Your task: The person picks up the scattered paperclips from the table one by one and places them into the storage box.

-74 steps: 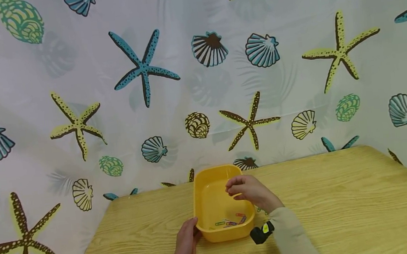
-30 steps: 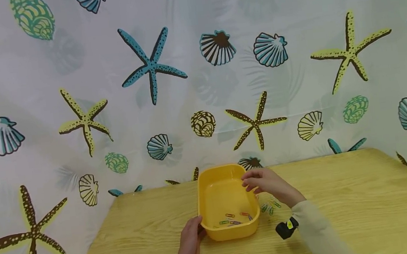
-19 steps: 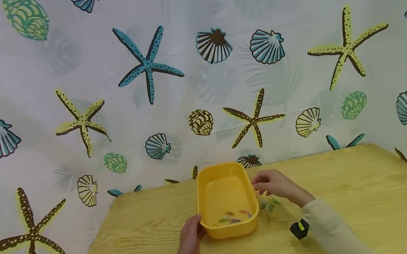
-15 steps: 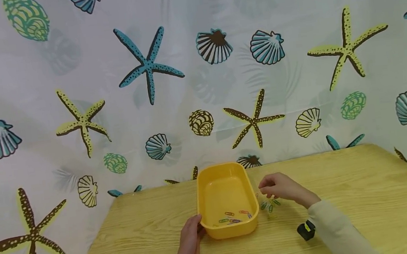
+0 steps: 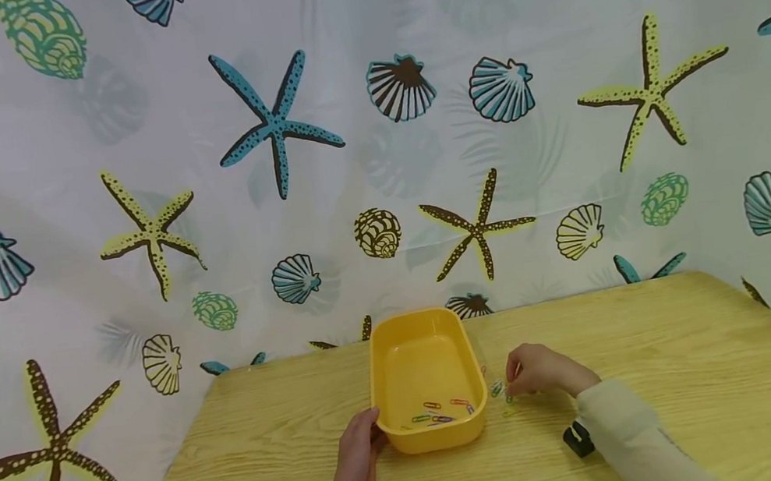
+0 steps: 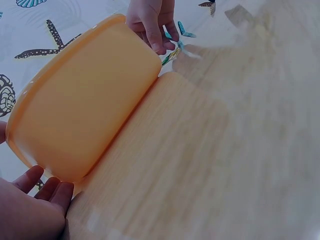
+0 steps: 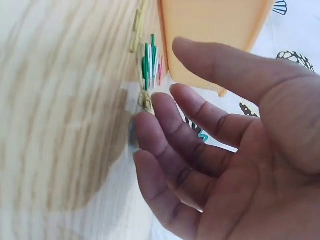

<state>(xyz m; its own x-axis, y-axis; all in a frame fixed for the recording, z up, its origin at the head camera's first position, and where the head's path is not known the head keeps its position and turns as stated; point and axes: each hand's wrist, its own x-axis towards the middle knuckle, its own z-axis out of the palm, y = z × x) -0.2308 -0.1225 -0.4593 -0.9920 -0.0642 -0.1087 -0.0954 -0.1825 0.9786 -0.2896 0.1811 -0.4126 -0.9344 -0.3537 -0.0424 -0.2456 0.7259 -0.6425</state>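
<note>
In the head view, my left hand [image 5: 355, 455] grips the near left corner of a yellow plastic tray [image 5: 416, 363], thumb at the rim. The left wrist view has its fingers [image 6: 60, 195] against the tray's outer wall. Several coloured paper clips [image 5: 441, 419] lie in the tray's near end. My right hand [image 5: 543, 369] is low over the table beside a small group of loose paper clips [image 5: 497, 388]. In the right wrist view, its fingers are loosely bent with the thumb apart, nothing between them, fingertips right at the green, white and yellow clips [image 7: 149, 65].
The wood-grain table [image 5: 286, 431] carries the tray near its back edge. Behind it hangs a white cloth [image 5: 377, 163] printed with starfish and shells. A black wrist camera [image 5: 579, 438] sits under my right sleeve.
My right hand has moved from over the tray, rightward past its rim and down to the loose clips. An orange clip now shows in the tray. My left hand keeps its grip.
</note>
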